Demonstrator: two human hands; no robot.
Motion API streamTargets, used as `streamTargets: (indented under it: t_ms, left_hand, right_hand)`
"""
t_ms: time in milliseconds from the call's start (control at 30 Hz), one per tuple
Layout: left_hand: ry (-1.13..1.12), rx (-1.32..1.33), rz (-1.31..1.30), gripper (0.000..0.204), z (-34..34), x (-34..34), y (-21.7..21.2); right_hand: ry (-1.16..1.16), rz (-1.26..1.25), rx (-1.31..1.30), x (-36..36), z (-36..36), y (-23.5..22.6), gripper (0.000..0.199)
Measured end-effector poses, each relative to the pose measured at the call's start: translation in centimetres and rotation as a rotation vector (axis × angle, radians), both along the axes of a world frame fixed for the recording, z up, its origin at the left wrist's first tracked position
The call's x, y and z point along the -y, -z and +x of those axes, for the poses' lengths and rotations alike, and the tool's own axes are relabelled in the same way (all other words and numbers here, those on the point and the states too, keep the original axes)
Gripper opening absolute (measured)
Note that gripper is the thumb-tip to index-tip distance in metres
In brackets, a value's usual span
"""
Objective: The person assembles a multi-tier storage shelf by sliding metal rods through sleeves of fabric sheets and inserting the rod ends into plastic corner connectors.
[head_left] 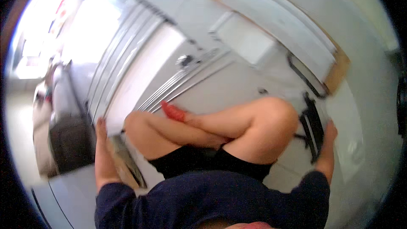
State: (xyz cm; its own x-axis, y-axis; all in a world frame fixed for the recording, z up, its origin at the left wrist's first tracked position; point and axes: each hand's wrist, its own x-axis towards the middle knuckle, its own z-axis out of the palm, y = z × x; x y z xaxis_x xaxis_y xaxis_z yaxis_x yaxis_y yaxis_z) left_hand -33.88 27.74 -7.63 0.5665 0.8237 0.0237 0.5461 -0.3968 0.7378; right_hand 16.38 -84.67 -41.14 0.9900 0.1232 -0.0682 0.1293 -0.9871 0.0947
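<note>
I sit cross-legged on a tiled floor. Out to the left is my left hand (pixel 101 126), close to the end of a long white panel (pixel 146 65); its fingers are too blurred to read. My right hand (pixel 331 131) is out to the right, beside black metal brackets (pixel 313 127), its fingers also blurred. I cannot make out anything held in either hand. In front of my legs lies a bundle of thin silver tubes (pixel 171 85), with a small dark and shiny part (pixel 185 61) near it.
A cardboard box (pixel 339 70) with long white panels lies at the far right, next to a smaller white panel (pixel 243 38). A black bent frame (pixel 303 76) is near it. Silver rods (pixel 116 51) lie left of the long panel. A dark sofa (pixel 72 140) stands at left.
</note>
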Motion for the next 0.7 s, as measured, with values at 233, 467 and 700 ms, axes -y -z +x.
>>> streamTargets:
  t_ms: [233, 467, 700]
  left_hand:
    - [-0.019, -0.449, 0.343, 0.037, 4.3, 12.8, 1.9]
    - [-0.066, -0.408, 0.519, 0.037, 4.3, 12.7, 2.3]
    - [-0.038, -0.159, 0.306, 0.036, 5.3, 8.7, 7.3]
  right_hand:
    - [0.199, 0.190, -0.065, -0.2, -3.4, -7.6, 0.027]
    - [0.478, 0.689, -0.024, 6.5, -6.4, -11.6, 0.020]
    - [0.503, 0.408, 0.600, 5.5, -7.6, -25.0, 0.022]
